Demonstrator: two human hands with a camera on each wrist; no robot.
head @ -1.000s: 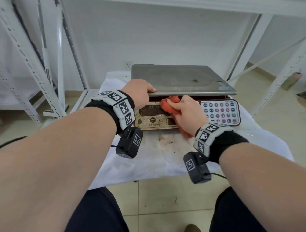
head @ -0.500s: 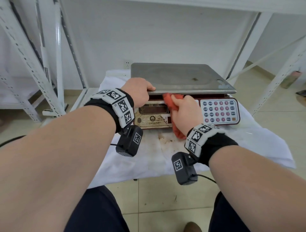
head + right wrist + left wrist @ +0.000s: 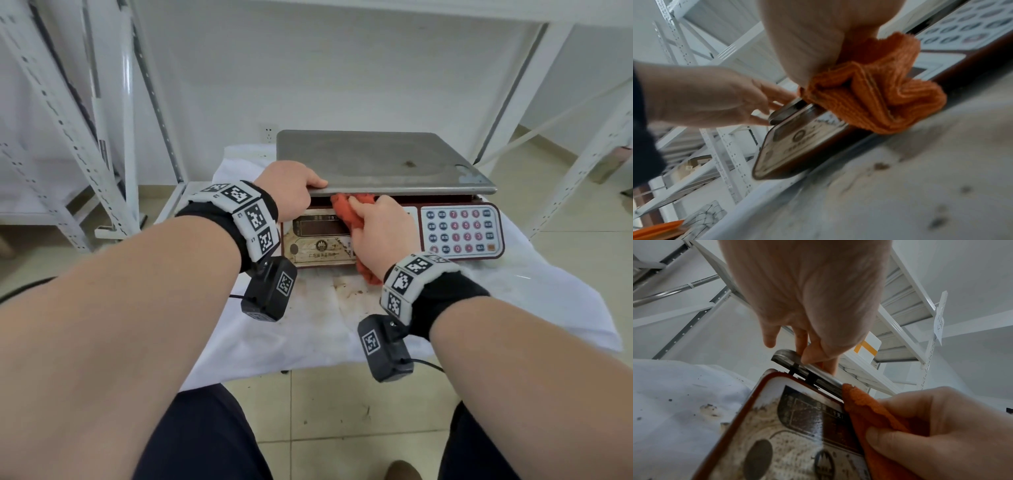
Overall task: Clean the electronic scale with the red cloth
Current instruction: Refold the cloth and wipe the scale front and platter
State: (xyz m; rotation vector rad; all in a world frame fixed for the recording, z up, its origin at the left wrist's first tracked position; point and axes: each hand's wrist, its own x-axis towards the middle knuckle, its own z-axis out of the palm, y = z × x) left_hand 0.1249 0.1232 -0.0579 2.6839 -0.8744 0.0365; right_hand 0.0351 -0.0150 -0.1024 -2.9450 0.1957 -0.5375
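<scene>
In the head view, the electronic scale (image 3: 387, 205) is seen at the frame's centre on a stained white sheet (image 3: 308, 325) covering the desk. The front left corner of its steel pan is gripped by the left hand (image 3: 291, 188), thumb on top. The red cloth (image 3: 346, 212) is bunched in the fingers of the right hand (image 3: 380, 233) and pressed against the display panel, left of the keypad (image 3: 460, 231).

In the left wrist view, the left hand's fingers (image 3: 803, 344) are curled over the pan edge at centre; the cloth (image 3: 869, 410) is held at lower right.

In the right wrist view, the cloth (image 3: 869, 97) is clutched at centre right against the scale's front (image 3: 797, 146).
</scene>
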